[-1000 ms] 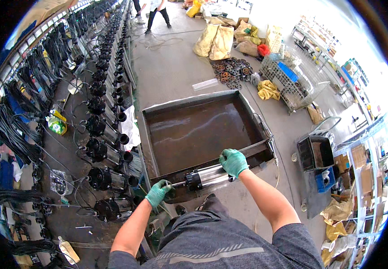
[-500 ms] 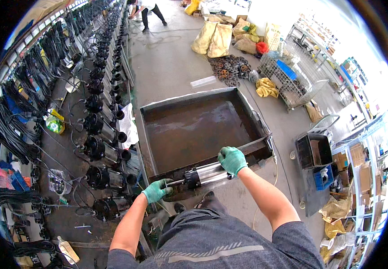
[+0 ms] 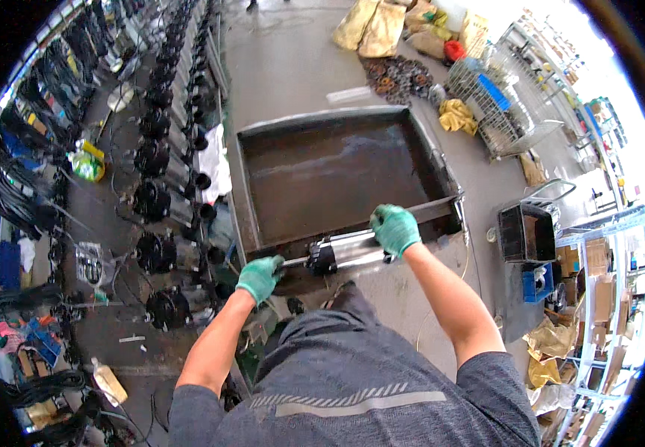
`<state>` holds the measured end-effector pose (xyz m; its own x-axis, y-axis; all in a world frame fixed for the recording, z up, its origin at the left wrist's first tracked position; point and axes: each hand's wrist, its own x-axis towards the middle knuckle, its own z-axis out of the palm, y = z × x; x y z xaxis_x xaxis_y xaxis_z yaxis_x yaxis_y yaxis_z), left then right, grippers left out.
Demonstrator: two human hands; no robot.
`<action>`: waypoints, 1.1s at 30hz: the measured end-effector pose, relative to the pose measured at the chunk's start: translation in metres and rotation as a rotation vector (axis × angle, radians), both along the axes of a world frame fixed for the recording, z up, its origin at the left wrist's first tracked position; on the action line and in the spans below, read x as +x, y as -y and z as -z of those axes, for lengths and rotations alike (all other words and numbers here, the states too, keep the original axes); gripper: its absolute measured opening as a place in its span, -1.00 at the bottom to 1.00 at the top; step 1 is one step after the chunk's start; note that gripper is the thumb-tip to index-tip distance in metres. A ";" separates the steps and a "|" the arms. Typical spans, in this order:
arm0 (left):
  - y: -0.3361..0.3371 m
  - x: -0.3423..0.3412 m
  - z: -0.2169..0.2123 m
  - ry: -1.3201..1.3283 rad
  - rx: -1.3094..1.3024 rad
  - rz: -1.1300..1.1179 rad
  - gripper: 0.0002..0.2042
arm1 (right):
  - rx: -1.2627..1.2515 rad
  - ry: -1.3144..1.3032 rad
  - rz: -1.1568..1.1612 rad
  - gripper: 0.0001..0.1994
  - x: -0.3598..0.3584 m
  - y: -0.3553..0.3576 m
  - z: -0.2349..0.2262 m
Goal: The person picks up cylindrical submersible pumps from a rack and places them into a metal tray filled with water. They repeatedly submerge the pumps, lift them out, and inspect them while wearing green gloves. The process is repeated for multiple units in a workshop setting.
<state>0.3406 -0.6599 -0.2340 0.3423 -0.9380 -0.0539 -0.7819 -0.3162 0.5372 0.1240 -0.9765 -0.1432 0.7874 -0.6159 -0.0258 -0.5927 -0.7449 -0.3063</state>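
Shaft (image 3: pixel 294 262) sits within the tightly curled left hand (image 3: pixel 260 278); right hand (image 3: pixel 396 230) bends over the silver cylinder (image 3: pixel 352 251), grip unclear. Supporting both ends evenly should help steady it.

Light: bright, blown-out white around two o'clock
Tray (image 3: pixel 322 114): pale sheen toward twelve o'clock
Cables (image 3: pixel 5 195): blurred at nine o'clock
Rack (image 3: pixel 607 224): bowed near three o'clock
Picture rim: black vignette

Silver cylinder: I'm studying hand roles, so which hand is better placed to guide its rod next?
Likely the left hand: it is at the outer end of the rod, while the right hand is at the opposite end of the silver cylinder.
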 end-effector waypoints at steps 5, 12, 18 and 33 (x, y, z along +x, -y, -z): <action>-0.001 -0.007 -0.006 0.225 0.010 -0.005 -0.74 | -0.024 0.018 0.005 -0.78 -0.001 0.001 0.005; 0.006 0.017 -0.025 -1.075 0.431 -0.419 -0.43 | -0.011 0.033 -0.011 -0.79 -0.001 0.002 0.003; -0.005 0.000 0.006 -1.020 0.073 -0.368 -0.75 | 0.014 0.008 0.000 -0.77 0.000 0.003 0.001; 0.011 0.020 -0.006 -0.420 0.425 -0.075 -0.62 | 0.035 -0.040 0.004 -0.76 0.002 0.001 -0.004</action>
